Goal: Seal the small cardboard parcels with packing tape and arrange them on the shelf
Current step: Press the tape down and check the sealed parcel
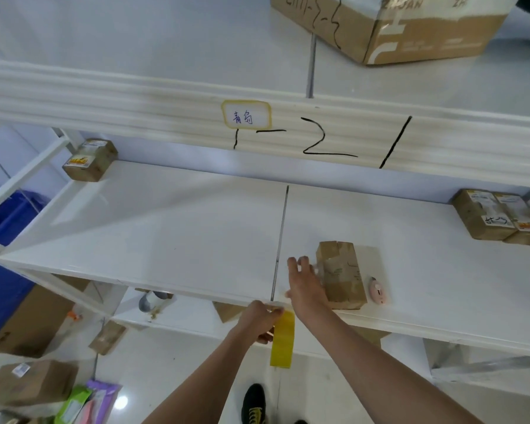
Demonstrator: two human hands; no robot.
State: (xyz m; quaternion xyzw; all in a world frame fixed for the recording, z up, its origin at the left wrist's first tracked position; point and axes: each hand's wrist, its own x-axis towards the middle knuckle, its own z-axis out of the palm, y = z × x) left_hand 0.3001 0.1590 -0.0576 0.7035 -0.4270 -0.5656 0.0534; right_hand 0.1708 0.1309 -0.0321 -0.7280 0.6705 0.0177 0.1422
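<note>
White shelves fill the view, and the middle shelf [196, 228] carries the work. Near its front edge, a little right of the seam, stands a small cardboard parcel [341, 275], brown, with its top flaps not lying flat. The right hand [305, 284] rests against the left side of this parcel, with the fingers nearly straight and spread, so its grip is apart. The left hand [259, 319] is just below the front edge of the shelf, and its grip is clamped on a strip of yellow tape [282, 339], which hangs down from the fingers. Just beside the parcel, on its right, lies a small pink object [378, 290]; I cannot tell what it is. At the back left corner of the same shelf sits one taped box [89, 160], and at the far right two more boxes [499, 214] stand touching each other. On the upper shelf lies a big carton [380, 26]. Below, on the floor, there are several cartons [28, 384] and a dark shoe [253, 402].
</note>
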